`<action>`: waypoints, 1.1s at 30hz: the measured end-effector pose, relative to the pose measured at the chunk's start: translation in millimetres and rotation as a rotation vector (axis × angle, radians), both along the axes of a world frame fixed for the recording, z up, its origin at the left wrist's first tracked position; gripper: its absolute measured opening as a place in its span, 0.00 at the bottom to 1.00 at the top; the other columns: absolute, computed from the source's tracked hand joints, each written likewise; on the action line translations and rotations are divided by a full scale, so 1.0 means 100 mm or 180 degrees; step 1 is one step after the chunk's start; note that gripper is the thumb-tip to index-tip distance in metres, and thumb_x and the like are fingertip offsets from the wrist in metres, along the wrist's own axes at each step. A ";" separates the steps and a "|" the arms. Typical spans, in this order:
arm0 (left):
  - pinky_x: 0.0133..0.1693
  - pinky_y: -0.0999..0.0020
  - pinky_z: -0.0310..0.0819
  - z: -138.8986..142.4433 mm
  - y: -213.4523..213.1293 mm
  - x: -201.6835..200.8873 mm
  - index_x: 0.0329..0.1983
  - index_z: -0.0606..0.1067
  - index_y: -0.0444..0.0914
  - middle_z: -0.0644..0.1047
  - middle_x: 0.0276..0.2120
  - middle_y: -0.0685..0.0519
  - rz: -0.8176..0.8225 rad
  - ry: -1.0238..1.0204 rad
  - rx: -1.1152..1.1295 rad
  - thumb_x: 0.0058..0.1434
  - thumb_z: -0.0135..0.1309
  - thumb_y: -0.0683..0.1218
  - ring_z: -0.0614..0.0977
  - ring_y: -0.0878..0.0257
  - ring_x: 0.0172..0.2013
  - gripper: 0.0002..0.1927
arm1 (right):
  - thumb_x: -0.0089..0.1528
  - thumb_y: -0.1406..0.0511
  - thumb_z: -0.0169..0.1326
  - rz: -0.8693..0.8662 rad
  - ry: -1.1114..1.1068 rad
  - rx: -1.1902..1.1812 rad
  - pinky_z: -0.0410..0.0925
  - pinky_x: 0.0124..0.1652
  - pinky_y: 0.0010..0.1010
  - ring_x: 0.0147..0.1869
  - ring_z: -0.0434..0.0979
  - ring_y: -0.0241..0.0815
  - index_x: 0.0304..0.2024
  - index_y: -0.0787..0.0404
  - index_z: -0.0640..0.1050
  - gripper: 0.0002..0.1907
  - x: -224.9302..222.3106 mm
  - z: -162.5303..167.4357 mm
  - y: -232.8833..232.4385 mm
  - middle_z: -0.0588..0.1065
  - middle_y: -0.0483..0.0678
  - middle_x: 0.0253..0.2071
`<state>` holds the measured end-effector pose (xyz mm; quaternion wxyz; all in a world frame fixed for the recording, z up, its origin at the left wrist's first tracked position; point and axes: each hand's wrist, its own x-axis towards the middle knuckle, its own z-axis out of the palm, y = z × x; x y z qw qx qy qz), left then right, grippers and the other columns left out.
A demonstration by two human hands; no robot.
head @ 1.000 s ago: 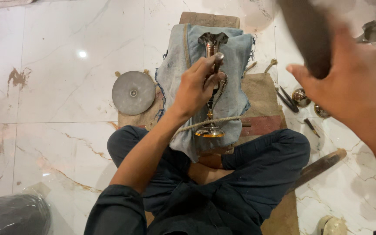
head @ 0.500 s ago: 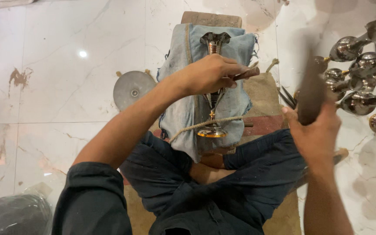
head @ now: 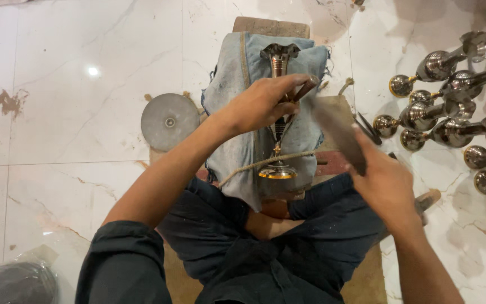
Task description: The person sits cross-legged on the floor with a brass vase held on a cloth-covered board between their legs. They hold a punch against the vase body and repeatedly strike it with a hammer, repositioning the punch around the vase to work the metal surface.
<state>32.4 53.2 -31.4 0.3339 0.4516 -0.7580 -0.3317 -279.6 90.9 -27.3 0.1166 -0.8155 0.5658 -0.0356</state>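
A slim metal vase with a flared top and gold base point(head: 278, 115) lies on a blue denim cloth point(head: 237, 84) over a wooden block, tied down by a rope point(head: 254, 165). My left hand point(head: 262, 101) rests on the vase and grips a thin brown chisel-like tool point(head: 305, 89), its tip on the metal. My right hand point(head: 383, 180) grips a dark wooden mallet point(head: 337, 132), blurred, its head just right of the tool. I sit cross-legged in dark trousers below the block.
Several finished shiny metal vases point(head: 451, 95) lie on the marble floor at the right. A round grey metal disc point(head: 170, 121) sits left of the cloth. Thin dark tools point(head: 369, 129) lie near the block's right edge. A dark bag point(head: 12, 284) sits bottom left.
My right hand has brought the mallet down from high at the upper right to beside the tool. My left hand has stayed on the vase, now holding the tool at an angle.
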 end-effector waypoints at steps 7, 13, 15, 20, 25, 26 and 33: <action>0.48 0.52 0.76 -0.10 -0.09 0.03 0.70 0.67 0.38 0.79 0.49 0.46 -0.0466 -0.0172 -0.0639 0.66 0.59 0.43 0.82 0.48 0.46 0.29 | 0.62 0.63 0.65 -0.0276 -0.1501 -0.0723 0.75 0.45 0.44 0.45 0.80 0.59 0.69 0.48 0.66 0.34 -0.04 0.15 -0.08 0.78 0.58 0.45; 0.44 0.51 0.74 -0.06 -0.09 0.04 0.67 0.69 0.38 0.78 0.43 0.47 -0.0668 -0.0169 -0.0771 0.66 0.59 0.45 0.81 0.48 0.42 0.26 | 0.62 0.67 0.68 0.0295 -0.0616 -0.1387 0.73 0.44 0.41 0.43 0.81 0.51 0.68 0.57 0.69 0.34 -0.10 0.37 -0.04 0.79 0.53 0.42; 0.44 0.51 0.73 -0.06 -0.07 0.05 0.67 0.69 0.38 0.77 0.43 0.46 -0.0652 -0.0128 -0.0839 0.68 0.58 0.45 0.80 0.47 0.42 0.25 | 0.67 0.64 0.68 -0.0179 -0.1718 -0.0891 0.73 0.47 0.39 0.42 0.81 0.43 0.66 0.63 0.65 0.31 -0.09 0.41 -0.03 0.78 0.50 0.40; 0.43 0.55 0.75 -0.14 0.02 0.04 0.64 0.70 0.37 0.77 0.42 0.48 -0.0454 0.0102 -0.0841 0.68 0.57 0.45 0.81 0.52 0.39 0.22 | 0.62 0.64 0.68 0.0390 -0.0621 -0.1285 0.74 0.42 0.43 0.42 0.81 0.51 0.70 0.58 0.65 0.37 -0.06 0.57 -0.05 0.77 0.54 0.42; 0.41 0.63 0.80 -0.34 0.25 -0.08 0.62 0.70 0.38 0.78 0.46 0.49 0.0417 0.0647 -0.1195 0.71 0.56 0.43 0.82 0.58 0.38 0.18 | 0.64 0.62 0.65 0.0974 0.0381 -0.1358 0.72 0.29 0.40 0.32 0.79 0.51 0.74 0.51 0.66 0.37 0.14 1.02 -0.21 0.76 0.53 0.35; 0.41 0.63 0.79 -0.40 0.33 -0.13 0.61 0.70 0.38 0.77 0.44 0.49 0.0715 0.0815 -0.1243 0.71 0.57 0.43 0.82 0.58 0.38 0.17 | 0.65 0.62 0.63 0.1061 0.0144 -0.1272 0.72 0.28 0.38 0.32 0.79 0.51 0.73 0.53 0.65 0.35 0.24 1.12 -0.26 0.75 0.55 0.37; 0.38 0.67 0.78 -0.67 0.53 -0.63 0.53 0.71 0.38 0.80 0.36 0.53 0.2368 0.1982 -0.1047 0.69 0.59 0.39 0.82 0.64 0.36 0.12 | 0.66 0.59 0.55 0.1908 0.2347 -0.1102 0.71 0.22 0.26 0.26 0.77 0.36 0.80 0.37 0.51 0.43 0.97 1.79 -0.27 0.73 0.45 0.34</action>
